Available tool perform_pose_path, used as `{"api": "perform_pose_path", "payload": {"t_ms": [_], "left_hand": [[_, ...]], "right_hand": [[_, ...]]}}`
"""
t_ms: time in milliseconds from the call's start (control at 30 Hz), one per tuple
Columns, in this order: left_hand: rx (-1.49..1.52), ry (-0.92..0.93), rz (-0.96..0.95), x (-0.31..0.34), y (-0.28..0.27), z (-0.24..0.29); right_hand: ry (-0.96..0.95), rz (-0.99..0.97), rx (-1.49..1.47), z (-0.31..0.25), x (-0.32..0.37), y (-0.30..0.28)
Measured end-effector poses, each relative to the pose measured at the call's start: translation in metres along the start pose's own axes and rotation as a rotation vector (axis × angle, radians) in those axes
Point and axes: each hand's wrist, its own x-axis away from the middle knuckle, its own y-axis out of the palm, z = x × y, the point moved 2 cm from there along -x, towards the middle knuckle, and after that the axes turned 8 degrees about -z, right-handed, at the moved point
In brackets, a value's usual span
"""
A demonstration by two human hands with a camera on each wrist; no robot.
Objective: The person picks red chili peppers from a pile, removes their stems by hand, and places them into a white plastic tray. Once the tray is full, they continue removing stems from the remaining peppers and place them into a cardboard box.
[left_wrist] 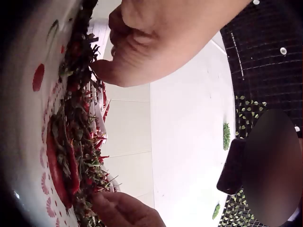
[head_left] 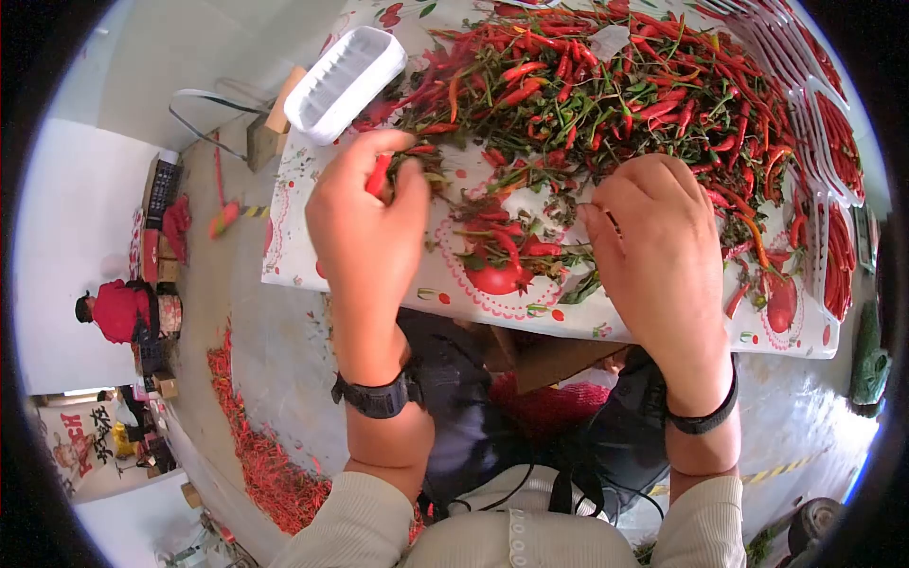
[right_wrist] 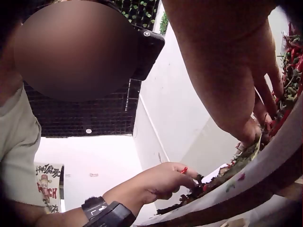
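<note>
Curled fingers of the left hand hold a red chili at the left edge of the chili heap; a red tip also shows at this hand in the right wrist view. The right hand rests with bent, slightly spread fingers on the heap's near edge, among chilies and green stems; whether it pinches anything is hidden. Between the hands lies a small cluster of red chilies with dry leaves. In the left wrist view the left hand is above the leafy bits.
An empty white tray sits at the table's back left corner. Filled chili trays line the right side. The patterned tablecloth shows along the near edge. More chilies lie on the floor, and a person in red is far left.
</note>
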Motion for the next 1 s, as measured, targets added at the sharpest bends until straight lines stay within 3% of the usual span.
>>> {"api": "perform_pose_path", "payload": {"t_ms": [67,167,200,300,400,533,667,767,1000], "left_hand": [[0.149,0.032,-0.068,0.004,0.007,0.01],[0.06,0.091,-0.199,0.009,0.017,0.016],[-0.07,0.188,-0.207,0.01,0.017,0.017],[-0.061,0.2,-0.236,0.007,0.019,0.016],[0.014,0.182,-0.15,0.006,0.013,0.02],[0.435,0.13,-0.035,0.003,0.016,0.02],[0.919,0.015,-0.131,0.007,0.012,0.031],[1.034,-0.071,-0.273,0.012,0.01,0.029],[0.868,0.236,-0.237,0.031,0.037,0.055]], "right_hand": [[0.031,-0.004,0.059,0.0,-0.001,-0.003],[0.039,-0.009,0.09,0.001,-0.002,-0.007],[0.036,-0.007,0.083,0.002,-0.002,-0.006],[0.006,-0.006,0.002,0.002,-0.002,-0.007],[-0.085,-0.005,-0.173,-0.002,-0.002,-0.006],[-0.247,-0.051,-0.267,-0.024,0.001,0.01],[-0.264,-0.117,-0.203,-0.034,0.005,0.021],[-0.183,-0.154,-0.197,-0.03,0.006,0.018],[-0.055,-0.024,-0.042,-0.018,0.001,0.015]]}}
